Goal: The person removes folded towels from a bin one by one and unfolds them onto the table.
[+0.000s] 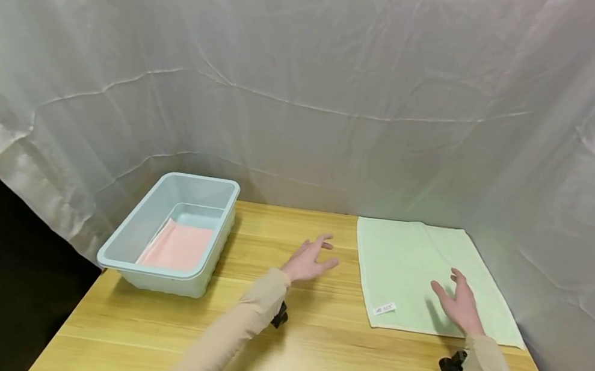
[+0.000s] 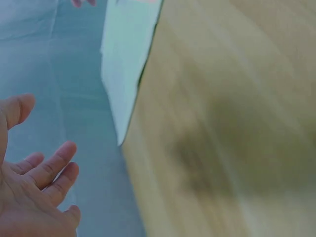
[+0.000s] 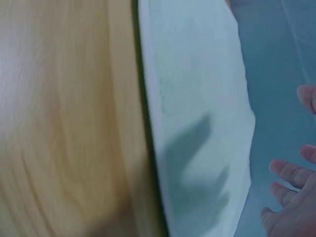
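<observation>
A pale green towel [image 1: 414, 270] lies spread flat at the right of the table, with a small white label [image 1: 385, 309] near its front left corner. Over its front part hovers my right hand [image 1: 460, 305], fingers loosely bent and holding nothing; its shadow falls on the cloth in the right wrist view. My left hand [image 1: 310, 262] is in the air above the bare wood left of the towel, fingers spread and empty. At the left stands a light blue plastic basin [image 1: 132, 231] with a folded pink cloth [image 1: 182, 247] on its bottom.
The wooden table [image 1: 312, 356] ends at the back and right against a hanging grey-white curtain [image 1: 307, 90]. A dark area lies beyond the table's left edge. Each sleeved wrist carries a small black camera [image 1: 451, 365].
</observation>
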{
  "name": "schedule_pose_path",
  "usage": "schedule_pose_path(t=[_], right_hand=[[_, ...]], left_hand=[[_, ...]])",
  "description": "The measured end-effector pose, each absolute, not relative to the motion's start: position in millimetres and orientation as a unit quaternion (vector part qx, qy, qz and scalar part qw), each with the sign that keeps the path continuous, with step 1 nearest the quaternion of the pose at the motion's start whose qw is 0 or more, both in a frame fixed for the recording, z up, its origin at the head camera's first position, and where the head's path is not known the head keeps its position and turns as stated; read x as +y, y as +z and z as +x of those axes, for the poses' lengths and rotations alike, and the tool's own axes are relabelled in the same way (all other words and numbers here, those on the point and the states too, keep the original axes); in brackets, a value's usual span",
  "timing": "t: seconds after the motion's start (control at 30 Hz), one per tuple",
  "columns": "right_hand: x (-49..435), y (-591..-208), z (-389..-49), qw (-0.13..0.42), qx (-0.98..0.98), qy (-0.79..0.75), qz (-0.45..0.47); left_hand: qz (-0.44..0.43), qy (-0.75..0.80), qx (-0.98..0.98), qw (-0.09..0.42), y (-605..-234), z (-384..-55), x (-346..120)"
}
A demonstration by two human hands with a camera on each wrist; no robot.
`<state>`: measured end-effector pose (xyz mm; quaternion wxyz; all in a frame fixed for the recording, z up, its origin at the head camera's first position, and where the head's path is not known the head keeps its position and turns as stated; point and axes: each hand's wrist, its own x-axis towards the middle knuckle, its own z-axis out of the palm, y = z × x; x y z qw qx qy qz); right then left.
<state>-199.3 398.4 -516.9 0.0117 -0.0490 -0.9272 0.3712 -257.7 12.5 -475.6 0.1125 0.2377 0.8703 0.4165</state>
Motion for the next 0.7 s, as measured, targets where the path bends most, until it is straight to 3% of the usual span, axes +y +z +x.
schedule_pose_path(t=[0.57,0.7], right_hand=[[357.8,-491.0,-201.1,0.036,-0.932,0.360,0.005],[352.3,-487.5,-201.4,0.041,-0.933,0.357,0.016]], left_hand=[[0.187,0.464,0.865,0.042,-424.1,-251.4,-92.7],[0.171,0.473,0.864,0.006,-415.8,-245.5,-128.6]])
